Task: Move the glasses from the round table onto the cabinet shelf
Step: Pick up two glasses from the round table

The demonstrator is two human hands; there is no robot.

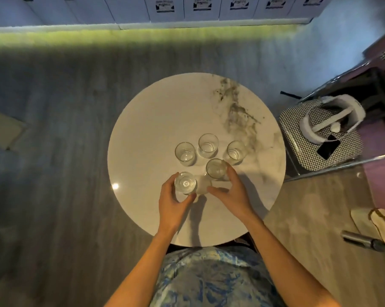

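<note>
Nearest the camera, two bare forearms reached out over a blue-and-white patterned garment (211, 275) toward the round white marble-look table (143, 134). The left hand (172, 201) was curled around a clear drinking glass (185, 182), thumb at its near right side and fingers wrapped behind its left wall, so the grip was closed on it. Whether that glass was lifted or resting on the tabletop could not be told. Just beside it, the right hand (231, 189) was cupped around a second clear glass (216, 169), fingers along its right wall and thumb reaching in from the near left; the hand was only partly closed, touching the glass.

Farther across the table stood three more clear glasses in a loose arc: one on the left (185, 153), one in the middle (208, 144) and one on the right (235, 152), all upright and apart from each other. Grey veining marked the far right of the tabletop.

To the right, a black-and-white houndstooth chair seat (297, 138) carried a white headset (333, 116) and a dark phone (328, 146).
</note>
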